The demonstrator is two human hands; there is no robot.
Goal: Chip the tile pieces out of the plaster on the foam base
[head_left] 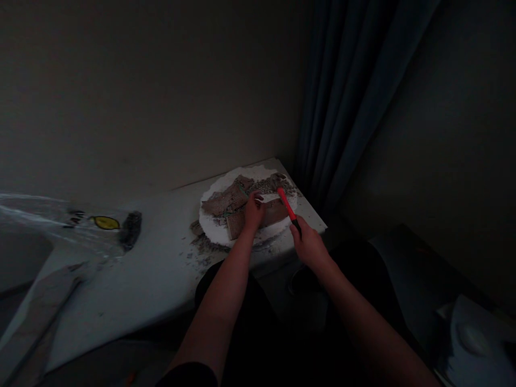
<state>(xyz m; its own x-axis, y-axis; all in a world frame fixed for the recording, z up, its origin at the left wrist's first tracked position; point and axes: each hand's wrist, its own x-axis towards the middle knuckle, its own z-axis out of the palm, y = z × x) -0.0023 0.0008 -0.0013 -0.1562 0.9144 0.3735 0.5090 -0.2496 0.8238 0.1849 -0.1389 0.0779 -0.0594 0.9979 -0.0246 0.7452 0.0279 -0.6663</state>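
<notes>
My right hand (309, 242) is closed round the black grip of a red-handled tool (287, 204). The tool's dark head reaches into grey gravel (262, 186) and is too dim to make out. My left hand (255, 209) lies across a flat brown slab (236, 223), its fingers curled near the slab's far edge. Whatever is under those fingers is hidden. Left of the gravel is a rough, cracked brown piece (226, 199) with bits of green on it. All of this rests on a white, ragged-edged round base (209, 228).
The base stands at the right end of a white table (161, 269), with crumbs (203, 250) scattered along its near side. A clear plastic bag (100, 226) with a yellow label and dark grains lies to the left. A blue curtain (342, 97) hangs behind on the right.
</notes>
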